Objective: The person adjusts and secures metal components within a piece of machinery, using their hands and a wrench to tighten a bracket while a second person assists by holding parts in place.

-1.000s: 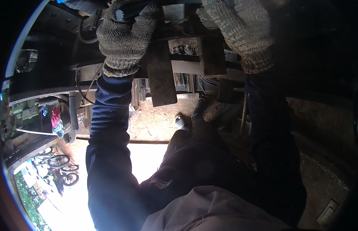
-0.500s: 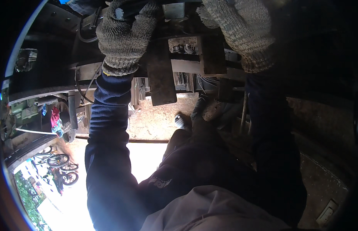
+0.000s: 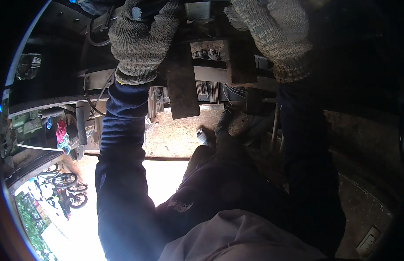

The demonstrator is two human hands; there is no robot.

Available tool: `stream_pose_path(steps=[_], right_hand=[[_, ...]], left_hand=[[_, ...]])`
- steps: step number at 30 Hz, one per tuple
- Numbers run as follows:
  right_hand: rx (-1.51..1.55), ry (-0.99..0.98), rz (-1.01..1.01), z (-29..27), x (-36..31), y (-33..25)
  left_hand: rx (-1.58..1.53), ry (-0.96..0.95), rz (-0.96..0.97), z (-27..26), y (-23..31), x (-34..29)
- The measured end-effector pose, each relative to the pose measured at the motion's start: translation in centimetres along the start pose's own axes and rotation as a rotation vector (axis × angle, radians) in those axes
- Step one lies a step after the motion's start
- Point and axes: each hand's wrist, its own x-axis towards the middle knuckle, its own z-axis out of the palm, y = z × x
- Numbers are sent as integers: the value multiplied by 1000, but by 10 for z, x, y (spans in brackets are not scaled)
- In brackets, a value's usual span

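Apparently, the step in hand is a two-handed reach at the dark metal framework [image 3: 209, 75] across the upper view, where the gloved left hand [image 3: 140, 45] and gloved right hand [image 3: 278, 37] stand apart. Their fingers seem half curled, but I cannot tell if they hold something; any move calls for both working evenly. Smallest, the pale chest lettering [image 3: 182, 206] is too blurred for reading.

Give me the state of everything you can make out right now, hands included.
Left hand: gloved, raised; what it grips is unclear
Right hand: gloved, raised; grip unclear
Left sleeve: bunched in folds
Cloth: crumpled, draped
Hose: bent in a curve
Rods: side by side
Floor: bright mid-picture, shaded at right
Bicycles: in daylight, overlapping
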Motion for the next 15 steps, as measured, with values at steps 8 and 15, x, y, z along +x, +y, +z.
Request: stream_pose_path(steps=[8, 15], right_hand=[[30, -53, 71, -3, 0, -4], [184, -53, 209, -2, -2, -5]], left_hand=[[43, 18, 23, -1, 0, 0], [-44, 2, -40, 3, 6, 0]])
